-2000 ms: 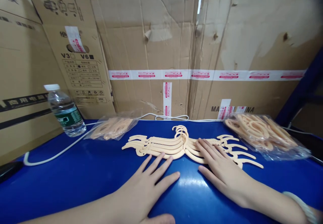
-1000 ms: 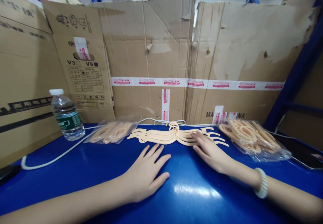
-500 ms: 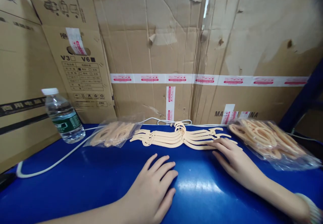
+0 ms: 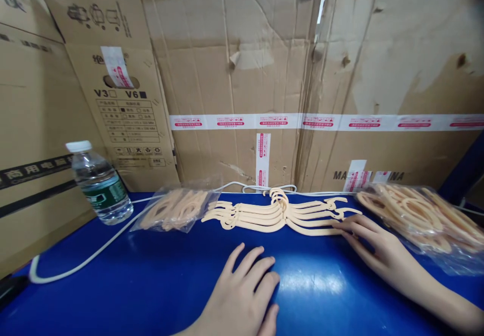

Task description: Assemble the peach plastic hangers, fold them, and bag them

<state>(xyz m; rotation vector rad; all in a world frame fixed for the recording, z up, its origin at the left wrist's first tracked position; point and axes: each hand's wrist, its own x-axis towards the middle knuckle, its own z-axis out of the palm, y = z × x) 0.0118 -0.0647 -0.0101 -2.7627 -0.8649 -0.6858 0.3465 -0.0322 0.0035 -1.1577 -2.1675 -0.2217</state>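
Several cream plastic hangers [image 4: 280,216] lie fanned in a row on the blue table [image 4: 151,275], near the cardboard wall. My right hand [image 4: 378,247] rests flat on the table with fingers stretched out, its fingertips touching the right ends of the hangers. My left hand [image 4: 244,293] lies flat on the table in front of the hangers, fingers apart, touching none of them. Neither hand holds anything.
A clear bag of hangers [image 4: 179,209] lies left of the row, a larger bag [image 4: 423,220] to the right. A water bottle [image 4: 99,184] stands at the left. A white cable [image 4: 86,260] runs across the table. Cardboard boxes [image 4: 234,84] wall in the back and left.
My right hand has slid from the middle of the hanger row to its right end. My left hand has drawn back toward me. The view has shifted lower and closer.
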